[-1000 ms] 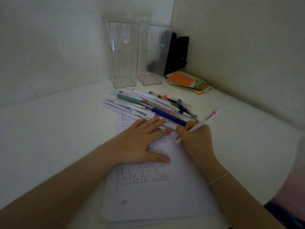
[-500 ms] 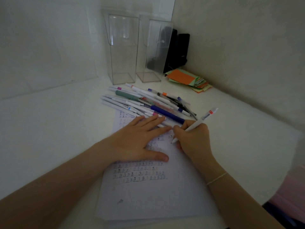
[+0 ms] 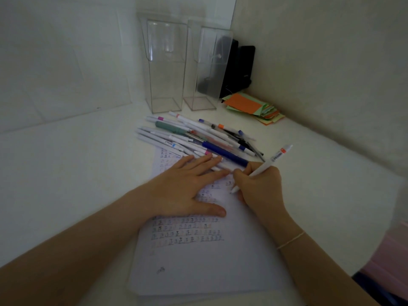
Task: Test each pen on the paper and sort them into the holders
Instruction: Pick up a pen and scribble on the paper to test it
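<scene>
Head view, white desk in a wall corner.

Paper (image 3: 198, 268): stack of white sheets at the near edge, rows of small test marks across the middle.

Left hand (image 3: 187, 186): flat on the paper, fingers straight and spread, grasping nothing; fingertips reach the nearest loose pens.

Right hand (image 3: 260, 186): fingers curled round a white pen (image 3: 268, 165), orange mark near its raised end, tip down at the paper just beside the left hand.

Pile of pens (image 3: 198, 138): loose, lying just beyond the paper; white, green and blue barrels.

Holders: two clear upright boxes, left holder (image 3: 164, 69) and right holder (image 3: 205, 69), side by side behind the pile; no pens seen inside.

Coloured paper slips (image 3: 254, 107): right of the holders.

Black object (image 3: 240, 67): behind the right holder.
</scene>
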